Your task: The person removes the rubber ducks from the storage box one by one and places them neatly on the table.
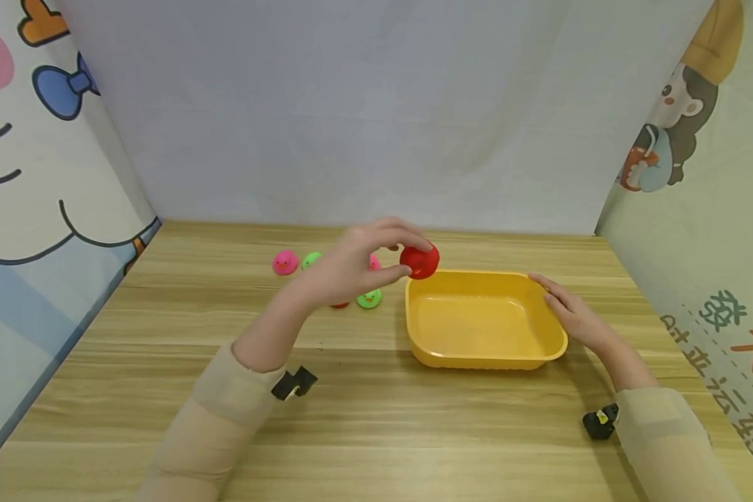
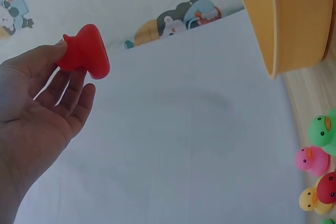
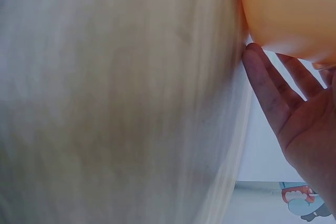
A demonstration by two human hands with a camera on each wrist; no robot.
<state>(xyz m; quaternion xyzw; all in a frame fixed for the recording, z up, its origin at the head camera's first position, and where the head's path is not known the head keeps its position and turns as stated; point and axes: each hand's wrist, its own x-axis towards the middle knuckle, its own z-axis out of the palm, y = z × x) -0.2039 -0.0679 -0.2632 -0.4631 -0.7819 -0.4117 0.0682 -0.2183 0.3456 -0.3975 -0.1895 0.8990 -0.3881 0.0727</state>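
Note:
My left hand [image 1: 351, 263] pinches a red rubber duck [image 1: 419, 261] between thumb and fingers, raised at the left back corner of a yellow plastic basin [image 1: 477, 363]. In the left wrist view the same red duck [image 2: 86, 53] shows its flat base turned outward. My right hand [image 1: 574, 317] rests at the right side of the basin. The right wrist view has its fingers [image 3: 268, 80] extended along the basin's outer wall [image 3: 294, 14]. No ducks show inside the basin in the head view.
Left of the basin, partly behind my left arm, sit more rubber ducks: a pink one [image 1: 285, 263], a green one [image 1: 369, 298], a red one [image 2: 328, 187] and a yellow one [image 2: 308, 200]. A pale curtain [image 1: 376, 125] hangs behind the wooden table [image 1: 351, 432].

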